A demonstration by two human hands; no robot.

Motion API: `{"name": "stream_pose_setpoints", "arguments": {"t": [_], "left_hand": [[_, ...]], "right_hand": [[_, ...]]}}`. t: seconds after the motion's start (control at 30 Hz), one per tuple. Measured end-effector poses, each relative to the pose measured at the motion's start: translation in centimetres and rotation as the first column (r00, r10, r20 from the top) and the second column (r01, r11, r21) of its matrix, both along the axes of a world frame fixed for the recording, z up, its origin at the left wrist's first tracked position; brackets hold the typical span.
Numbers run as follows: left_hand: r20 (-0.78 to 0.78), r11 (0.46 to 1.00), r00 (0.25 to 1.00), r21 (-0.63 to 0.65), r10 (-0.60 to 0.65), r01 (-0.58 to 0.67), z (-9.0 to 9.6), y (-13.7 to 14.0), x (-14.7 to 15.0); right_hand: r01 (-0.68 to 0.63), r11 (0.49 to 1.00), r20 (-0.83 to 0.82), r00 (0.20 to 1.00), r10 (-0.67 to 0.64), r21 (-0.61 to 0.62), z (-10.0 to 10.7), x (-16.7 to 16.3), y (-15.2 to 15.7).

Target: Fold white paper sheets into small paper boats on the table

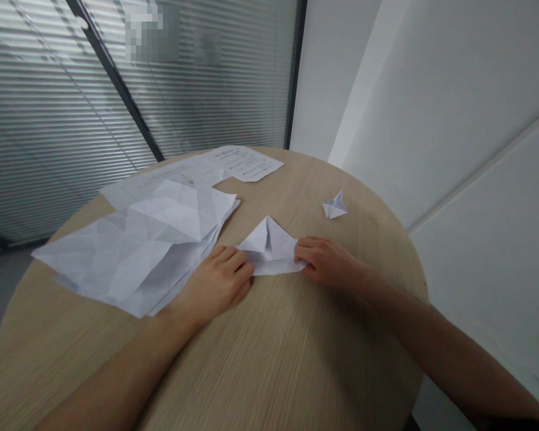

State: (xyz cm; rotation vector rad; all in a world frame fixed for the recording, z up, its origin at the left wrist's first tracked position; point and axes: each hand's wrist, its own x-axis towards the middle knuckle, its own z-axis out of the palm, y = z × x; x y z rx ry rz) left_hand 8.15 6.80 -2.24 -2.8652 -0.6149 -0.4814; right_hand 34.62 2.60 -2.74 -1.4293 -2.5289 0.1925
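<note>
Between my hands is a folded sheet of white paper (276, 245), with a peak pointing away from me and a flat band along its near edge. My left hand (227, 275) grips the band's left end, its fingers curled and the thumb mostly hidden. At the right end, my right hand (321, 258) pinches the same paper between thumb and fingers. Farther off to the right sits a small folded paper boat (335, 206), apart from both hands.
A loose pile of creased white sheets (130, 251) spreads over the left of the round wooden table (269, 365), close to my left wrist. Printed pages (247, 163) lie at the far edge. Behind stand a glass partition with blinds (224, 102) and a white wall (453, 149).
</note>
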Motion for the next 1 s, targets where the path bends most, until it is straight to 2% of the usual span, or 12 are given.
{"name": "stream_pose_setpoints", "arguments": {"t": [0.1, 0.2, 0.3, 0.37, 0.53, 0.6, 0.7, 0.77, 0.87, 0.93, 1.0], "left_hand": [[0.008, 0.993, 0.999, -0.112, 0.038, -0.037, -0.6, 0.1, 0.0], [0.084, 0.978, 0.988, -0.175, 0.131, -0.115, -1.6, 0.4, -0.1], [0.156, 0.950, 0.950, -0.204, 0.271, -0.238, -2.5, 0.7, -0.2], [0.150, 0.921, 0.923, -0.225, 0.354, -0.317, -2.7, 0.8, -0.3], [0.065, 0.858, 0.865, -0.185, 0.497, -0.479, -2.1, 1.0, -0.1], [0.040, 0.838, 0.852, -0.213, 0.522, -0.503, -2.0, 1.2, -0.1], [0.075, 0.856, 0.876, -0.269, 0.477, -0.442, -2.3, 1.4, -0.1], [0.156, 0.875, 0.890, -0.320, 0.428, -0.364, -2.4, 1.5, -0.1], [0.296, 0.868, 0.867, -0.426, 0.402, -0.257, -2.1, 1.1, -0.3], [0.372, 0.843, 0.823, -0.493, 0.428, -0.216, -1.6, 0.6, -0.4], [0.420, 0.812, 0.793, -0.563, 0.442, -0.154, -1.1, 0.2, -0.5]], "right_hand": [[-0.025, 0.999, -0.116, 0.993, 0.020, -0.044, 0.4, 0.1, -0.2], [0.060, 0.995, -0.153, 0.986, -0.072, -0.084, 0.2, -0.1, 0.0], [0.201, 0.977, -0.114, 0.971, -0.208, -0.071, -0.5, -0.3, 0.3], [0.269, 0.962, -0.078, 0.959, -0.273, -0.054, -0.8, -0.5, 0.4], [0.274, 0.961, 0.124, 0.955, -0.270, -0.020, -0.4, -1.2, 0.3], [0.263, 0.965, 0.191, 0.947, -0.258, -0.004, -0.1, -1.5, 0.3], [0.324, 0.945, 0.200, 0.925, -0.324, 0.032, -0.1, -1.3, 0.6], [0.426, 0.903, 0.116, 0.895, -0.430, 0.062, -0.3, -0.7, 0.9], [0.587, 0.808, -0.166, 0.803, -0.573, 0.051, -0.9, 0.8, 1.7], [0.630, 0.776, -0.411, 0.710, -0.572, 0.007, -1.3, 2.0, 2.4], [0.630, 0.773, -0.596, 0.596, -0.538, -0.067, -1.7, 3.1, 3.0]]}}
